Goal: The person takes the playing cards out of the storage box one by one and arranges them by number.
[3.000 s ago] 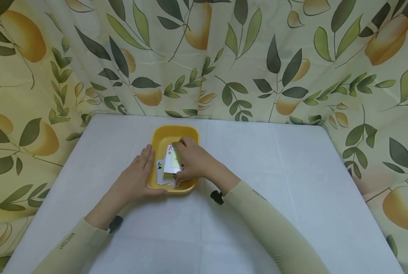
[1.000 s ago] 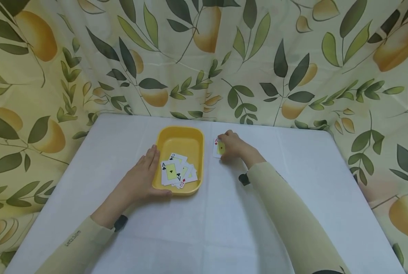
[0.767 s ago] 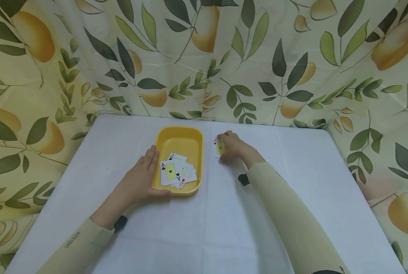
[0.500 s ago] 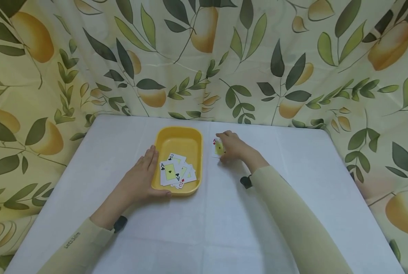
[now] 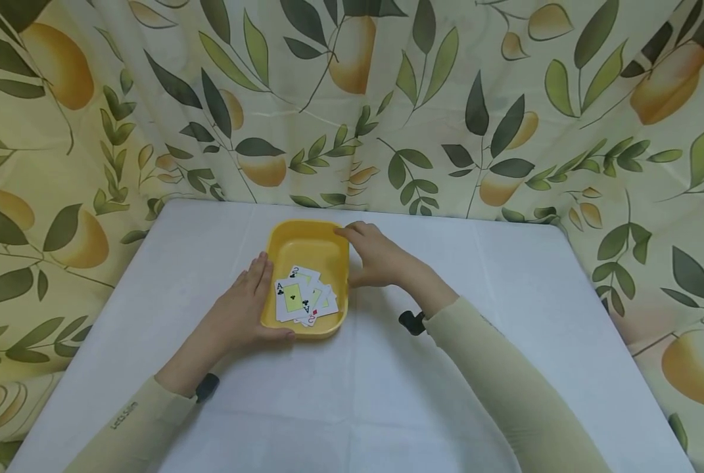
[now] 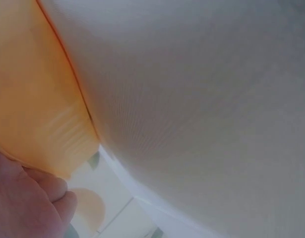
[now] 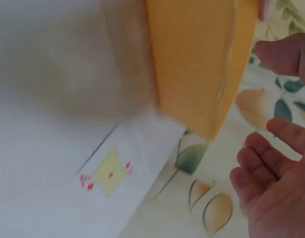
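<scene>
A yellow tray (image 5: 304,249) stands on the white-covered table. Several playing cards overlap in its near half, with an ace of clubs (image 5: 286,303) and a two of clubs (image 5: 306,271) showing. Along the tray's left side my left hand (image 5: 239,299) rests with straight fingers, its thumb by the near edge. My right hand (image 5: 381,259) is beside the right rim, thumb and fingers spread and holding nothing. Face up on the table lies an ace of diamonds (image 7: 110,171) in the right wrist view; in the head view the right hand hides it.
White cloth (image 5: 476,295) covers the table to its edges. Behind the table hangs a curtain (image 5: 411,118) printed with fruit and leaves. Dark wrist cameras sit under both cuffs.
My right hand took the ace of diamonds out of the tray, laid it on the table to the right, let go and moved left to the tray's rim. The left hand stayed.
</scene>
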`<state>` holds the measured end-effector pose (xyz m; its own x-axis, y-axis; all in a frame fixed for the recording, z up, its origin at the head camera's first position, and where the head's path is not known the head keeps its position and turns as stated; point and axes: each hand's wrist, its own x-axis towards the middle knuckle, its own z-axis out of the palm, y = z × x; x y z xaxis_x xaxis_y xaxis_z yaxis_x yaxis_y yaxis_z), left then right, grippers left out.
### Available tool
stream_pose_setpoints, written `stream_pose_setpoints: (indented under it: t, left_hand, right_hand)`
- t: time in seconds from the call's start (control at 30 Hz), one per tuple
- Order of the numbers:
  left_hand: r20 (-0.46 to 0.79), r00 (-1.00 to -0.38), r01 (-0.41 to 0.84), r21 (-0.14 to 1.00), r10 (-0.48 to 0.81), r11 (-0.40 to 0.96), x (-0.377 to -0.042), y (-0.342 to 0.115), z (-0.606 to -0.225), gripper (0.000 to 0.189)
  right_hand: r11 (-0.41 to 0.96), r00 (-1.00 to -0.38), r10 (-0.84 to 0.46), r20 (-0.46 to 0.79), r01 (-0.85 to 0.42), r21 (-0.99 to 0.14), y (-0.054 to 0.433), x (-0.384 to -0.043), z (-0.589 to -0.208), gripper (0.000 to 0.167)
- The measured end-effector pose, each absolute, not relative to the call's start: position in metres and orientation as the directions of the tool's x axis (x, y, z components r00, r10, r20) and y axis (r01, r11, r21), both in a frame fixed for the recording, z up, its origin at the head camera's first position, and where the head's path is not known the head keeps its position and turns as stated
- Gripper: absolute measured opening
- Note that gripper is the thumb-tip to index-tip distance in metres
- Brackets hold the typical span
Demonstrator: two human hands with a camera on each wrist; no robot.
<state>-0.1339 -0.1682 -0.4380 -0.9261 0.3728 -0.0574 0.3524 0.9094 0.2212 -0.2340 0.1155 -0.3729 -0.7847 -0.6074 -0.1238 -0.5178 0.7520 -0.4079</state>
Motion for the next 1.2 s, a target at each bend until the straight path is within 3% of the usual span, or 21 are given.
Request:
stream_pose_setpoints:
  t: [0.43,0.6,1.2]
  left_hand:
    - [-0.048,-0.92,0.373,0.201,0.39,0.906,-0.135,-0.168,-0.439,0.143]
    - [-0.036,-0.917,0.382,0.2,0.397,0.902,-0.135,-0.169,-0.439,0.142]
    - [-0.025,-0.912,0.395,0.217,0.409,0.893,-0.134,-0.172,-0.442,0.14]
  right_hand:
    - [0.672,-0.695,-0.706,-0.139,-0.593,-0.444,0.069,-0.205,-0.386,0.099]
    - [0.68,-0.685,-0.71,-0.162,-0.609,-0.407,0.057,-0.201,-0.396,0.104]
    - [0.646,-0.616,-0.764,-0.195,-0.727,-0.233,0.026,-0.196,-0.427,0.091]
